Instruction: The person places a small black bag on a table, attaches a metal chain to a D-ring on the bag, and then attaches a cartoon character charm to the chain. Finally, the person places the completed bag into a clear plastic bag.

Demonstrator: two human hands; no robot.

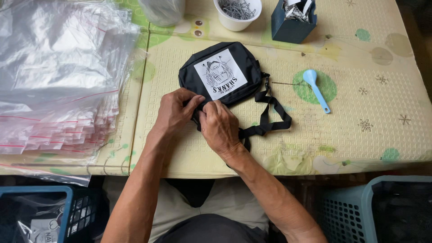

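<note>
Risk sits mostly at the near edge of the black pouch point(220, 74), which lies flat on the padded surface point(360, 126) with its white printed patch up. Both the left hand point(173, 112) and the right hand point(219, 126) pinch that edge, each grip closed on the fabric. A pull too hard could, I judge, drag the pouch toward the surface's edge or snag its black strap point(270, 121), looped just beside the right hand. The blue spoon point(316, 89) lies well apart.

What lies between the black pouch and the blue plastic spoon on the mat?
In the head view, only the black pouch's strap clip and bare mat separate it from the blue spoon.
</note>
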